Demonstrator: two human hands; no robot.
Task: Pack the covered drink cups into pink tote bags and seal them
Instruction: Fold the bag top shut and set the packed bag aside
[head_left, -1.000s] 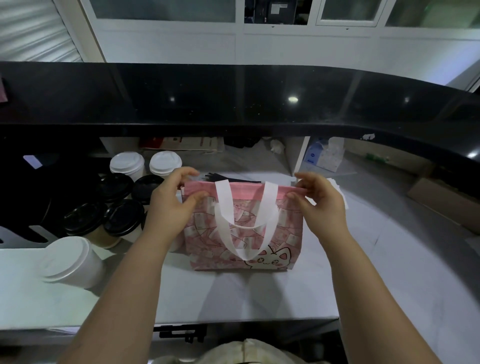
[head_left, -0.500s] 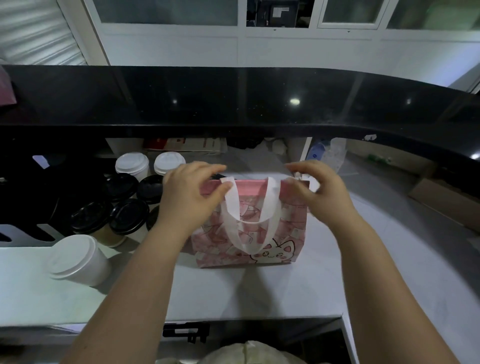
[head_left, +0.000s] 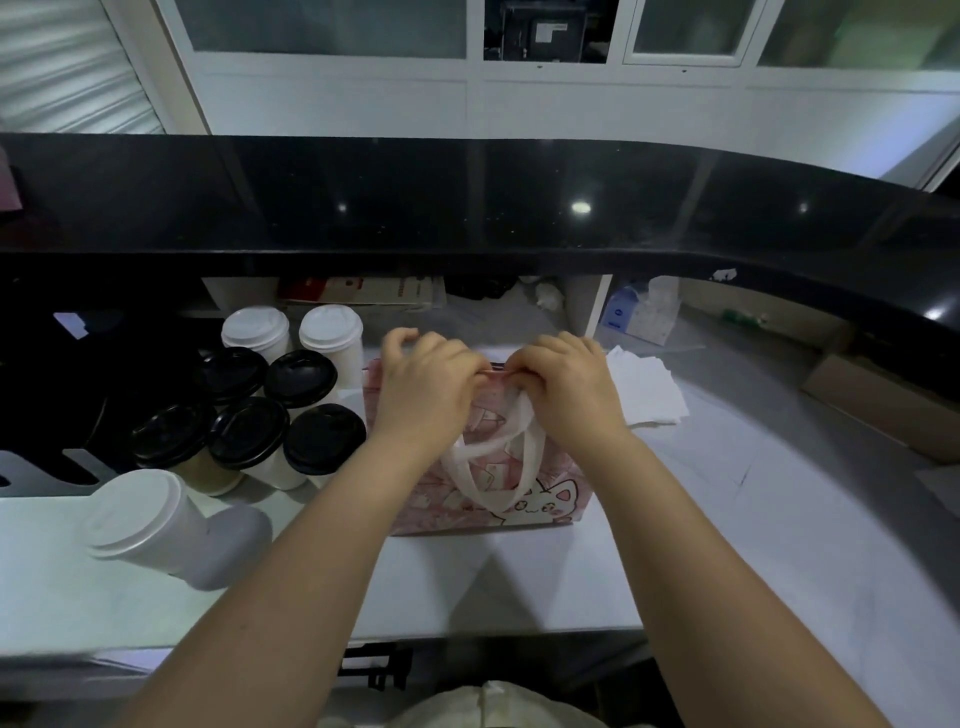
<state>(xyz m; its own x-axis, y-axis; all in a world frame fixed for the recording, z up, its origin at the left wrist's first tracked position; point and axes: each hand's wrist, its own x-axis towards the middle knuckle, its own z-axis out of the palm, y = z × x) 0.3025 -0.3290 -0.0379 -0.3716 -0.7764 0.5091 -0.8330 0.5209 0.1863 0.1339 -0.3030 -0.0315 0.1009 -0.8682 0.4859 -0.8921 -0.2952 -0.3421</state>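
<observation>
Your left hand (head_left: 431, 387) and right hand (head_left: 569, 387) have come from the ends of the bag (head_left: 553, 501) to its middle, fingers (head_left: 404, 339) curled and pinching the top shut, so the bag on the desk (head_left: 519, 587) seems almost sealed.

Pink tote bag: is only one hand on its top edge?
No, the left hand and the right hand both pinch the top edge of the pink tote bag near its middle.

Lidded cups (head_left: 249, 434) crowd left of tote bag (head_left: 550, 499) (just beside it); napkin stack (head_left: 644, 384) right-rear; worktop (head_left: 727, 545) open in front, right.
</observation>
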